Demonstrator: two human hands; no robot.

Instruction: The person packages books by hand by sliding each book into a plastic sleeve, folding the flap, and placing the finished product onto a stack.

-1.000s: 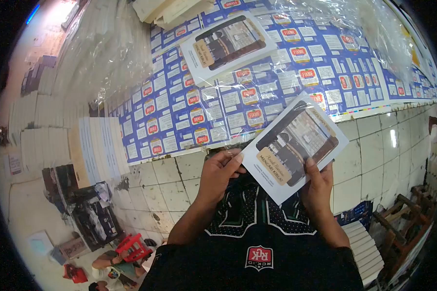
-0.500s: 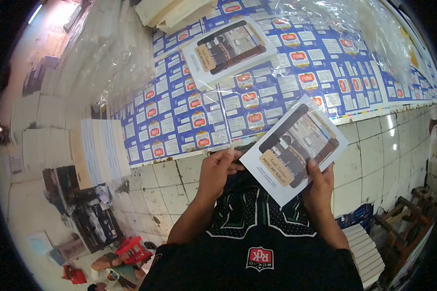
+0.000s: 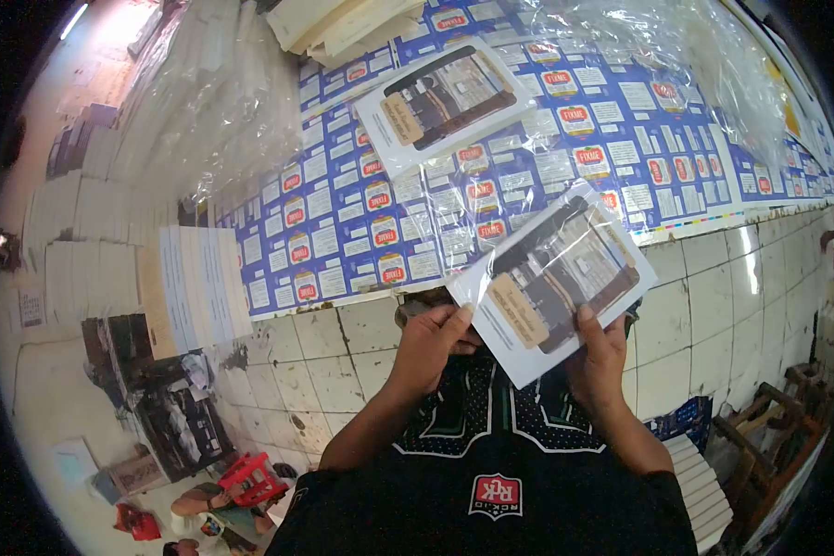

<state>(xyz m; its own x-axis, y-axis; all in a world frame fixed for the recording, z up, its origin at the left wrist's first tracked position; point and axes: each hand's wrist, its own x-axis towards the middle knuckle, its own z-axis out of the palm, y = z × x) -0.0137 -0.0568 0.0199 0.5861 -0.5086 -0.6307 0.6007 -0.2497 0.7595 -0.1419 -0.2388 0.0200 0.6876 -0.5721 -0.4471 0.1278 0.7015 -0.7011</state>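
Note:
A white book (image 3: 554,283) with a photo and a tan title label on its cover is held tilted in front of my body, over the table's front edge. Clear, shiny plastic covers it and extends past its upper left edge. My right hand (image 3: 599,366) grips the lower right edge, thumb on the cover and fingers underneath. At the left corner, my left hand (image 3: 438,345) pinches with its thumb near the cover; its fingertips are partly hidden. Another book with a matching cover (image 3: 445,97) lies on the table farther back.
Blue printed sheets (image 3: 343,222) cover the table. Clear plastic bags (image 3: 222,102) pile up at the back left, more plastic (image 3: 658,46) at the back right. Book stacks (image 3: 195,287) stand at the left. Pale folded sheets (image 3: 334,23) lie at the back. A person (image 3: 213,514) sits at lower left.
My left hand has moved right and now meets the book's left corner; before, it was just beside it. The book has shifted slightly left and towards me, with my right hand still holding it.

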